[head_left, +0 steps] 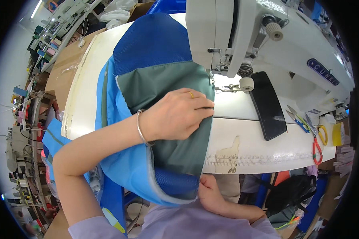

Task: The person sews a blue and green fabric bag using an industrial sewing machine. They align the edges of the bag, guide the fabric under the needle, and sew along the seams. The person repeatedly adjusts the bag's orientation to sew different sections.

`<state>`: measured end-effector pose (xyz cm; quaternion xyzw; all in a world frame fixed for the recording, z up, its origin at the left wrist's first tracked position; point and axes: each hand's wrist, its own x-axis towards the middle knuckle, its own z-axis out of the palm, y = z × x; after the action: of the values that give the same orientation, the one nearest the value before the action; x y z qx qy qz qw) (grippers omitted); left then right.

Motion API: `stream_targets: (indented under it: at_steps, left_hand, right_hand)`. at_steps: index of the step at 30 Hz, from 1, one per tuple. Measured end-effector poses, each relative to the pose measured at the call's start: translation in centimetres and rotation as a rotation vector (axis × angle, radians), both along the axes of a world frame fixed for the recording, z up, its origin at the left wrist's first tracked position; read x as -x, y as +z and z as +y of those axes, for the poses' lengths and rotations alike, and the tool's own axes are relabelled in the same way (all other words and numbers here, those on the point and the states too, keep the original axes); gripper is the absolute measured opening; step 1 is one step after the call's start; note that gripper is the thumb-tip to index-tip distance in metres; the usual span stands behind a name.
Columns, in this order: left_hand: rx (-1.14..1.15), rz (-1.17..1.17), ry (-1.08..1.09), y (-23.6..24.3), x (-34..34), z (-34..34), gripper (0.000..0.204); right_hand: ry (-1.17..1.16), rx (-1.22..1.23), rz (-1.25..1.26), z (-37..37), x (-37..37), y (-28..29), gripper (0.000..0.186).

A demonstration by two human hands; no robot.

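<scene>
A sewn fabric piece (147, 85) of grey-green cloth, dark blue mesh and light blue panels lies over the table, its right edge running up to the presser foot (211, 77) of a white sewing machine. My left hand (177, 113), wearing a ring and a bangle, rests on the green panel just below the foot. Its fingers are bent and pinch the cloth at that edge. Lower down, at the table's front, my right hand (210, 194) has its fingers closed on the same edge, where the fabric hangs toward my lap. Its fingertips are partly hidden by cloth.
Right of the foot lies a black phone (268, 105). Beyond it are blue-handled snips (301, 122), red-handled scissors (316, 147) and a yellow tape roll (338, 134). A ruler strip (263, 160) follows the front edge. The machine head (295, 51) overhangs the right side.
</scene>
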<state>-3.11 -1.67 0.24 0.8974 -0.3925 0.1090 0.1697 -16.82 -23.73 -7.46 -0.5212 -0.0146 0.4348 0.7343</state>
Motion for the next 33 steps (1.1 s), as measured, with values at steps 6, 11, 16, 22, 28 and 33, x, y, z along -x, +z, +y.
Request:
stream_targets:
  at_steps: [6,11,16,22,28,33]
  left_hand:
    - [-0.008,-0.032,-0.06,-0.1,-3.2,1.7,0.028]
    - [0.171,-0.071,0.156,6.1,1.3,4.0,0.023]
    - [0.514,0.23,0.586,9.6,12.7,6.7,0.016]
    - [0.472,1.033,-0.029,9.8,21.5,1.2,0.022]
    - [1.073,1.989,0.243,-0.2,21.4,2.0,0.041]
    - [1.617,1.571,0.455,-2.3,17.6,8.1,0.048]
  right_hand:
    - [-0.039,-0.088,0.461,-0.3,-1.3,1.8,0.037]
    - [0.058,0.345,-0.746,-4.5,-3.7,5.9,0.026]
    - [-0.32,0.302,-1.469,-2.3,-6.1,11.1,0.007]
    - [0.463,0.625,-1.201,8.9,-14.1,11.5,0.048]
    - [0.377,0.039,-1.034,11.9,-11.1,12.4,0.045]
    - [-0.021,-0.165,-2.146,4.4,3.5,14.2,0.01]
